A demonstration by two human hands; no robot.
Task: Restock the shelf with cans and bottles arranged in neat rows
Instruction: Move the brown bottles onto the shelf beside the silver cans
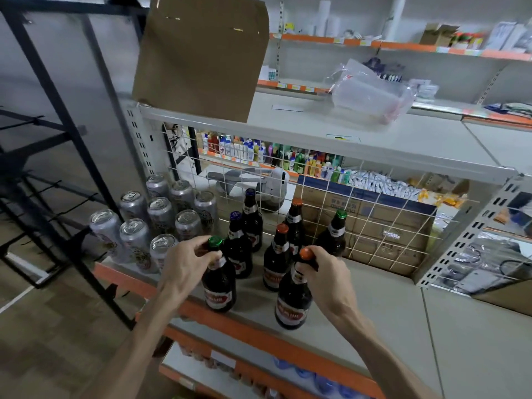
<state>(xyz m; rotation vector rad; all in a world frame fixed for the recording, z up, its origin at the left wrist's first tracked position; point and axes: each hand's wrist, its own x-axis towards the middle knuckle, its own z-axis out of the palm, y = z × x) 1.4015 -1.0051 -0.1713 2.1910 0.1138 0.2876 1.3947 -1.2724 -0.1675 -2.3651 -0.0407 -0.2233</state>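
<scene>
I have both bare forearms stretched from the near edge toward the far side, angling slightly toward each other. My left hand shows its back to me, wrist a little bent, with fingers and thumb curled round the neck of the green-capped bottle just under the cap. My right hand, off to the right, also shows its back and grips the neck of the orange-capped bottle in the same way. The hands are apart, the right one slightly nearer to me.
</scene>
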